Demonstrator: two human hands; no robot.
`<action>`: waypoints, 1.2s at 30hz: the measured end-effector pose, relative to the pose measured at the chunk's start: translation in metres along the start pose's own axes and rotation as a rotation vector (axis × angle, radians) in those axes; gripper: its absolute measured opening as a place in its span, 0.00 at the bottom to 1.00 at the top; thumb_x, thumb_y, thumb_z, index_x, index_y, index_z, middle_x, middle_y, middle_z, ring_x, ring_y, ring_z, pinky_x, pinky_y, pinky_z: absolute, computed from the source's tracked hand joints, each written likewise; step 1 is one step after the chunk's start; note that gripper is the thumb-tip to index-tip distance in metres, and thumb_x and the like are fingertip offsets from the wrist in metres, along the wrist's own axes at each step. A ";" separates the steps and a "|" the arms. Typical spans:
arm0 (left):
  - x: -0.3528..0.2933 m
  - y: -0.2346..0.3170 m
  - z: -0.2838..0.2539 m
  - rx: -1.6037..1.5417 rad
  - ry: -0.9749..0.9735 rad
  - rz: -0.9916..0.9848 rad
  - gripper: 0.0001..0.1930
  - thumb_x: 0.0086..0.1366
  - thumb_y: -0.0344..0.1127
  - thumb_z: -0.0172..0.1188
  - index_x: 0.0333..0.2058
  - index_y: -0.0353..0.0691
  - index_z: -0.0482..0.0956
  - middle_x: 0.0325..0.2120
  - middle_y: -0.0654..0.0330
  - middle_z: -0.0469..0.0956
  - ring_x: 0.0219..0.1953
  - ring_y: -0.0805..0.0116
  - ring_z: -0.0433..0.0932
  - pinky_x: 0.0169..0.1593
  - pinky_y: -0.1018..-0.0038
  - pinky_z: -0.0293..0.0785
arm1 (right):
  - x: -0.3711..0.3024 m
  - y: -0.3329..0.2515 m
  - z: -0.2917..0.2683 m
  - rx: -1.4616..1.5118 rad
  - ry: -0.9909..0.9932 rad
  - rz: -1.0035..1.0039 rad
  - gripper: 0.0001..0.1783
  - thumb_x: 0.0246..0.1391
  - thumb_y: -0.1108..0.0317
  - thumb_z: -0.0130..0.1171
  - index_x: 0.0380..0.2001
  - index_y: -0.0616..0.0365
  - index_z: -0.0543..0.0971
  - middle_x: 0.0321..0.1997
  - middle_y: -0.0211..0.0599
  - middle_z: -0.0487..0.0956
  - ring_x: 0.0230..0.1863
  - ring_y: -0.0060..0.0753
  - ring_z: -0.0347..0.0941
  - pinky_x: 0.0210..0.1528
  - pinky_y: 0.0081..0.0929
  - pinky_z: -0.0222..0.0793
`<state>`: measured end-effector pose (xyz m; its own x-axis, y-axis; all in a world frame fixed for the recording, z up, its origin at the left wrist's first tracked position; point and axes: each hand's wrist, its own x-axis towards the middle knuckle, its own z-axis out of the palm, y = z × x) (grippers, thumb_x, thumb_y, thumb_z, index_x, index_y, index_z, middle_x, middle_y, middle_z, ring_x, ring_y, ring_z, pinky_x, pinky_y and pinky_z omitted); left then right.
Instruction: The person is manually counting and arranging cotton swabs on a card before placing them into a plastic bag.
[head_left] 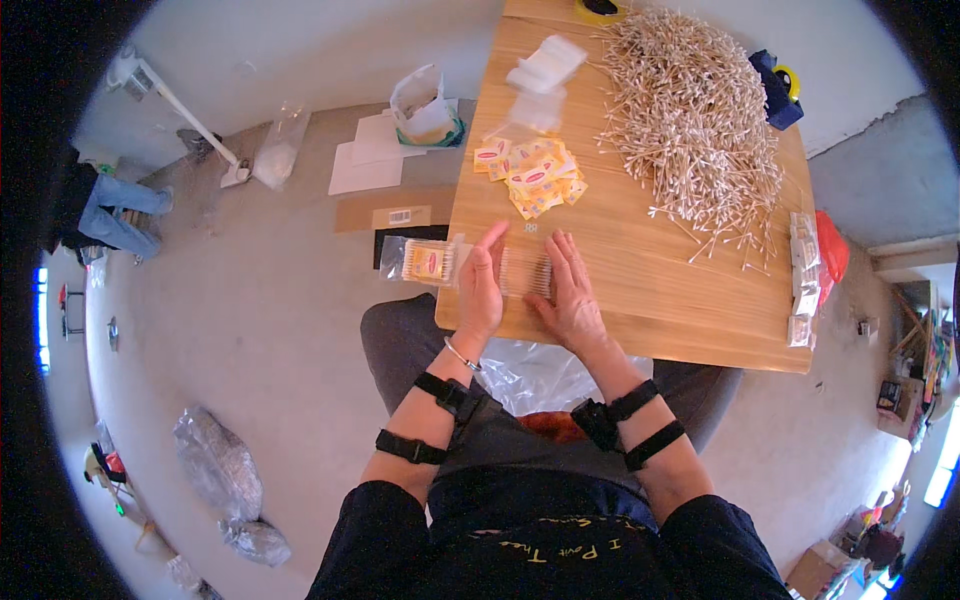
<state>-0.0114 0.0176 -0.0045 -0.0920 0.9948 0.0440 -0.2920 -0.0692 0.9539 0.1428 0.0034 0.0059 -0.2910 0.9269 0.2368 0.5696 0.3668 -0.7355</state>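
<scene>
My left hand (482, 290) stands on its edge by the table's near left corner, fingers stretched out. Facing it, my right hand (572, 302) has its fingers extended and rests beside a short row of cotton swabs (542, 274). These swabs lie between my hands, in what looks like a clear packet (527, 245); its outline is faint. Just left of my left hand, a filled clear bag of cotton swabs (428, 262) with a yellow card overhangs the table edge. Beyond my hands lies a loose pile of yellow and white cards (540, 178).
A large heap of cotton swabs (690, 120) covers the far right of the wooden table (640, 290). Clear bags (545, 75) lie at its back left, with a tape dispenser (778, 90) at the right. Packed boxes (803, 270) line the right edge. A person's legs (120, 215) show far left.
</scene>
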 end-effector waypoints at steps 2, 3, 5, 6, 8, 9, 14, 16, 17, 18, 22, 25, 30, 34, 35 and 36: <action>0.000 -0.001 -0.002 0.010 -0.003 0.002 0.32 0.73 0.55 0.33 0.58 0.29 0.64 0.60 0.52 0.64 0.63 0.64 0.62 0.67 0.69 0.54 | 0.000 -0.001 0.003 -0.005 -0.006 0.001 0.44 0.45 0.69 0.65 0.64 0.65 0.55 0.70 0.58 0.52 0.71 0.61 0.43 0.71 0.45 0.45; -0.001 -0.001 -0.002 0.004 -0.004 0.021 0.33 0.73 0.56 0.33 0.58 0.29 0.64 0.59 0.52 0.64 0.63 0.64 0.62 0.67 0.69 0.54 | -0.001 -0.003 0.006 0.008 0.043 0.006 0.42 0.48 0.69 0.62 0.64 0.65 0.55 0.70 0.58 0.51 0.71 0.61 0.43 0.71 0.46 0.44; -0.001 -0.002 -0.002 -0.002 -0.006 0.039 0.33 0.73 0.56 0.33 0.58 0.29 0.64 0.59 0.51 0.65 0.62 0.63 0.62 0.67 0.69 0.54 | 0.001 -0.006 0.015 0.021 0.092 0.012 0.39 0.52 0.69 0.59 0.64 0.66 0.55 0.70 0.58 0.51 0.72 0.62 0.43 0.71 0.47 0.44; -0.001 -0.002 -0.001 -0.007 -0.004 0.031 0.33 0.73 0.56 0.34 0.58 0.29 0.64 0.59 0.51 0.65 0.62 0.63 0.62 0.67 0.69 0.54 | 0.003 -0.008 0.020 0.067 0.160 0.060 0.36 0.56 0.67 0.55 0.64 0.66 0.54 0.70 0.59 0.50 0.72 0.62 0.42 0.71 0.47 0.43; -0.001 -0.002 -0.001 -0.010 -0.002 0.022 0.33 0.72 0.56 0.34 0.58 0.29 0.64 0.59 0.51 0.65 0.63 0.62 0.62 0.67 0.68 0.54 | 0.009 -0.011 0.029 0.114 0.226 0.109 0.33 0.60 0.66 0.50 0.64 0.67 0.54 0.70 0.59 0.50 0.72 0.63 0.41 0.71 0.48 0.42; -0.001 -0.002 -0.001 0.007 -0.002 0.007 0.34 0.72 0.57 0.35 0.59 0.29 0.64 0.59 0.51 0.64 0.63 0.62 0.62 0.67 0.68 0.53 | 0.013 -0.014 0.034 0.136 0.244 0.137 0.31 0.62 0.65 0.47 0.64 0.67 0.53 0.70 0.60 0.49 0.72 0.63 0.40 0.71 0.48 0.41; 0.000 -0.005 -0.004 -0.011 0.001 -0.004 0.34 0.72 0.57 0.35 0.59 0.29 0.63 0.60 0.50 0.64 0.63 0.62 0.61 0.67 0.68 0.53 | 0.022 -0.022 0.041 0.225 0.224 0.188 0.30 0.66 0.61 0.39 0.65 0.68 0.52 0.71 0.61 0.48 0.72 0.63 0.37 0.71 0.48 0.38; -0.001 -0.007 -0.004 -0.074 -0.003 -0.005 0.33 0.72 0.57 0.35 0.59 0.29 0.63 0.60 0.50 0.64 0.64 0.62 0.61 0.67 0.68 0.52 | 0.019 -0.017 0.039 0.322 0.229 0.144 0.30 0.66 0.61 0.39 0.65 0.68 0.51 0.71 0.61 0.48 0.73 0.62 0.36 0.72 0.48 0.38; -0.001 -0.007 -0.004 -0.075 -0.002 -0.005 0.33 0.72 0.57 0.35 0.59 0.29 0.63 0.60 0.50 0.64 0.64 0.62 0.61 0.67 0.68 0.52 | 0.017 -0.015 0.035 0.321 0.227 0.144 0.30 0.66 0.61 0.39 0.65 0.68 0.51 0.71 0.61 0.48 0.73 0.62 0.36 0.72 0.48 0.38; -0.001 -0.007 -0.005 -0.084 0.004 -0.020 0.33 0.72 0.57 0.35 0.59 0.29 0.63 0.60 0.50 0.63 0.64 0.61 0.60 0.68 0.68 0.52 | 0.015 -0.012 0.029 0.284 0.222 0.134 0.31 0.65 0.61 0.41 0.65 0.68 0.51 0.71 0.60 0.48 0.73 0.61 0.36 0.72 0.48 0.37; -0.002 -0.005 -0.002 -0.084 0.033 -0.049 0.34 0.72 0.57 0.33 0.59 0.29 0.62 0.61 0.49 0.62 0.65 0.61 0.59 0.68 0.68 0.50 | 0.000 -0.009 0.001 -0.102 0.037 0.045 0.38 0.61 0.55 0.48 0.65 0.70 0.50 0.72 0.59 0.47 0.74 0.57 0.36 0.72 0.47 0.35; 0.000 -0.004 -0.004 -0.018 -0.024 0.007 0.33 0.73 0.57 0.33 0.60 0.30 0.62 0.62 0.50 0.61 0.66 0.61 0.58 0.69 0.68 0.48 | -0.007 -0.013 0.002 -0.404 -0.212 -0.019 0.45 0.57 0.46 0.49 0.65 0.71 0.52 0.72 0.57 0.47 0.74 0.53 0.37 0.73 0.45 0.32; 0.002 0.001 0.001 -0.098 0.029 -0.083 0.27 0.74 0.49 0.35 0.59 0.32 0.64 0.61 0.54 0.63 0.65 0.63 0.59 0.67 0.69 0.52 | -0.005 -0.019 0.003 -0.613 -0.275 -0.052 0.49 0.55 0.38 0.47 0.64 0.72 0.53 0.71 0.57 0.47 0.74 0.51 0.38 0.73 0.44 0.32; -0.005 0.004 -0.001 0.029 0.051 0.002 0.24 0.74 0.45 0.38 0.57 0.33 0.67 0.60 0.53 0.65 0.63 0.61 0.63 0.65 0.68 0.56 | -0.006 -0.020 0.005 -0.558 -0.257 -0.055 0.50 0.55 0.37 0.47 0.64 0.72 0.53 0.71 0.57 0.48 0.74 0.52 0.39 0.73 0.45 0.33; -0.011 0.006 -0.004 0.030 0.052 0.004 0.24 0.74 0.45 0.38 0.57 0.33 0.67 0.60 0.53 0.65 0.63 0.61 0.63 0.65 0.68 0.56 | -0.006 -0.019 0.005 -0.557 -0.256 -0.057 0.50 0.55 0.37 0.47 0.64 0.72 0.53 0.71 0.57 0.48 0.74 0.52 0.39 0.73 0.45 0.33; -0.019 0.009 -0.008 0.334 0.019 0.121 0.22 0.73 0.43 0.41 0.55 0.33 0.69 0.55 0.52 0.68 0.58 0.59 0.66 0.61 0.67 0.61 | -0.007 -0.019 0.005 -0.587 -0.265 -0.047 0.50 0.55 0.36 0.46 0.64 0.71 0.54 0.71 0.56 0.48 0.74 0.51 0.39 0.73 0.45 0.33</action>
<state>-0.0196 -0.0027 0.0009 -0.1253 0.9791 0.1602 0.0490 -0.1552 0.9867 0.1303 -0.0099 0.0152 -0.4635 0.8852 0.0402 0.8553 0.4588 -0.2407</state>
